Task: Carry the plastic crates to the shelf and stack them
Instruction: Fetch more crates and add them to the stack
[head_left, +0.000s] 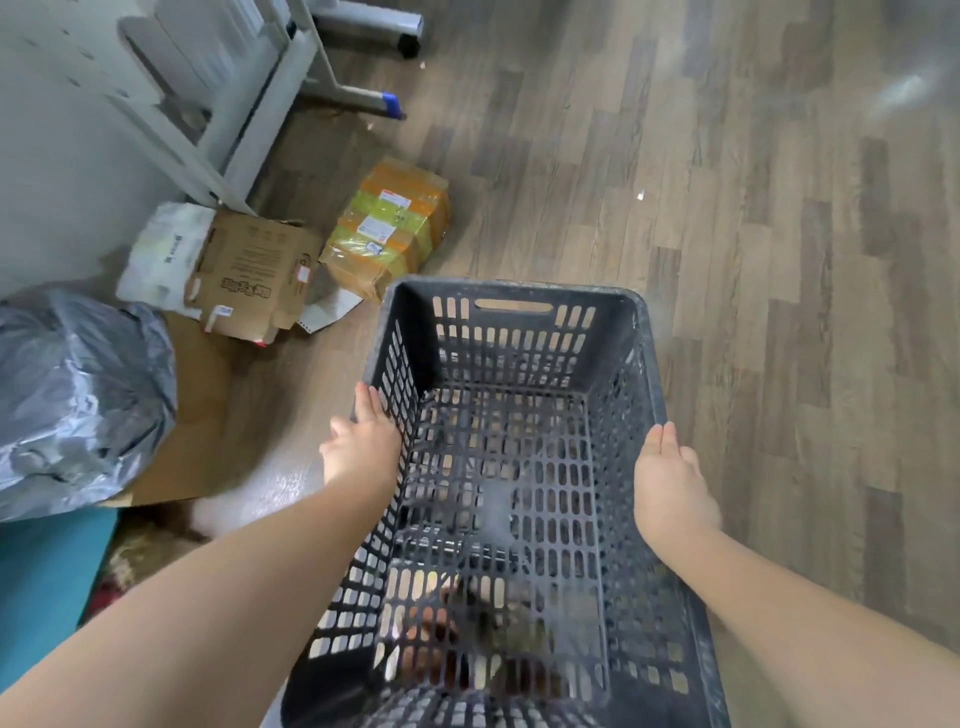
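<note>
Left hand (361, 447): fingers straight, flat against the outside of the crate's left wall, fingertips at the rim, thumb spread away from the wall. Right hand (670, 478): fingers straight and together, pressed flat on the outside of the right wall just under the rim. Neither hand curls round anything; the 2 palms squeeze the walls from opposite sides.

Black plastic crate (519, 467): slotted walls and base, handle slot in the far wall, nothing inside, held between the 2 hands over the wood-pattern floor (753, 260). Cannot tell whether it touches the floor.

Left of the crate on the floor: yellow-taped parcel (389, 228) just beyond the far left corner, opened cardboard box (254, 275) beside it, grey plastic bag (78, 400) further left. White metal frame legs (270, 104) at top left.
</note>
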